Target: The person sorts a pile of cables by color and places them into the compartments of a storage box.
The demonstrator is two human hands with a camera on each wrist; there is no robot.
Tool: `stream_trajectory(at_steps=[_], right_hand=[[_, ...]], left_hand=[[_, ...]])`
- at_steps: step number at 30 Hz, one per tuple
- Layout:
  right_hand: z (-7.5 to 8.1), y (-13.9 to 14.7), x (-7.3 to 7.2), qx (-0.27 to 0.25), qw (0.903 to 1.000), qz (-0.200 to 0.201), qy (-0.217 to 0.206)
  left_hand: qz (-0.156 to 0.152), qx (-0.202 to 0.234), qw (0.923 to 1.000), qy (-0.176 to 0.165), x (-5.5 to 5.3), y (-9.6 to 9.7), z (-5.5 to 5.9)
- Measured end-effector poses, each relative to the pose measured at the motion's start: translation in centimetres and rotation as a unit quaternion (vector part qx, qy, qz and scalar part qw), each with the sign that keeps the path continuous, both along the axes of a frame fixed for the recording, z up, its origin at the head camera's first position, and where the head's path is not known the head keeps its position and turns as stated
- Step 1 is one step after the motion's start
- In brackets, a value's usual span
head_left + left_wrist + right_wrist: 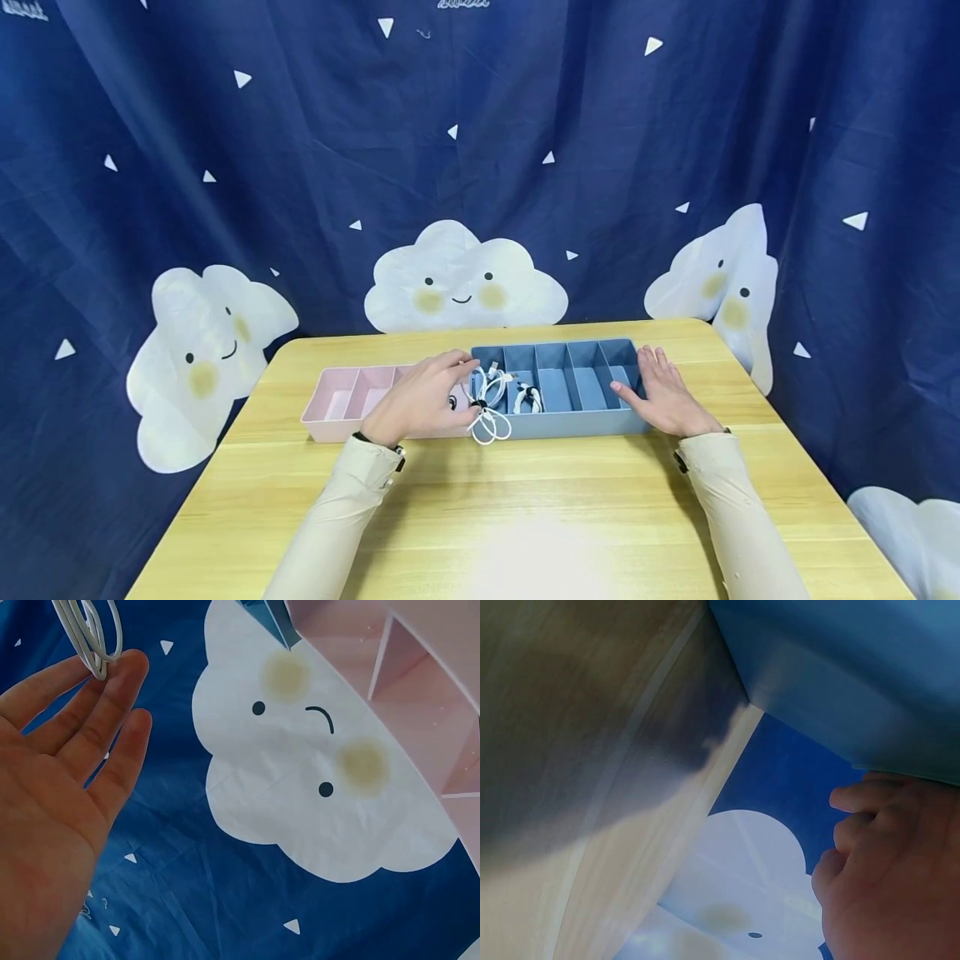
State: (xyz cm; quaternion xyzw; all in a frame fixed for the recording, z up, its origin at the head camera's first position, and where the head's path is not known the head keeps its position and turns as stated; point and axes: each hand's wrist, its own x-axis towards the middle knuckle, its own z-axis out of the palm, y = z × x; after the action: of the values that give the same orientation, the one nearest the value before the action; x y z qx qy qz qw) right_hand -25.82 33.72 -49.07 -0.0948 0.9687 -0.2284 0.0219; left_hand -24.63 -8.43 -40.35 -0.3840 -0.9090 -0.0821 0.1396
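Note:
My left hand (427, 396) holds a coiled white USB cable (489, 422), bound with a black tie, at its fingertips. The coil hangs over the left end of a blue divided tray (570, 423). In the left wrist view, the cable's loops (90, 637) show at the fingertips. Another bundled white cable (527, 400) lies in the tray's second compartment from the left. At the tray's right end my right hand (667, 400) rests with straight fingers along the outer side and the thumb over the rim. The right wrist view shows that hand (900, 855) touching or very near the tray wall.
A pink divided tray (330, 432) sits left of the blue one, partly hidden by my left hand. Something small and dark (452, 402) shows in it beside that hand. The wooden table (420, 533) ends before a dark blue cloud-print curtain (480, 183).

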Motion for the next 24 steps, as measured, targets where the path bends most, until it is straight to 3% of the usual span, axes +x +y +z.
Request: stream_trajectory(at_steps=[14, 24], right_hand=[[-0.1, 0.0, 0.0, -0.002, 1.0000, -0.001, 0.004], [-0.1, 0.0, 0.0, -0.004, 1.0000, -0.002, 0.007]], left_hand=[[-0.001, -0.017, 0.9997, -0.018, -1.0, 0.9, 0.6], [-0.007, -0.011, 0.9999, -0.012, -1.7, 1.5, 0.7]])
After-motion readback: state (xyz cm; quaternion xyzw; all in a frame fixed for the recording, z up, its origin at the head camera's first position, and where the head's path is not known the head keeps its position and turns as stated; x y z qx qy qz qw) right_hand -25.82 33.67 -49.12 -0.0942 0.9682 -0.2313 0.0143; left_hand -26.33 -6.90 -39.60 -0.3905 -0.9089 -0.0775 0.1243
